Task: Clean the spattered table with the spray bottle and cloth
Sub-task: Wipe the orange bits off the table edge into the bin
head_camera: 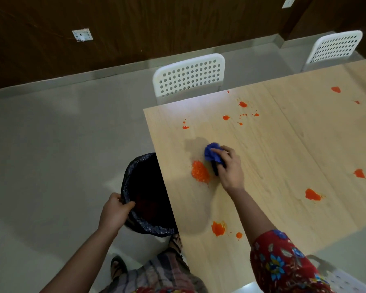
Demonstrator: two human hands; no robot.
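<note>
Nearby, left hand (114, 210) grips bin (129, 170) beside table (283, 144); right hand (230, 168) clutches cloth (211, 152) by spatter (200, 171).

bin (135, 166) stands left of the table (283, 144) — cloth (211, 152) on the table, chair (188, 79) behind it.
</note>
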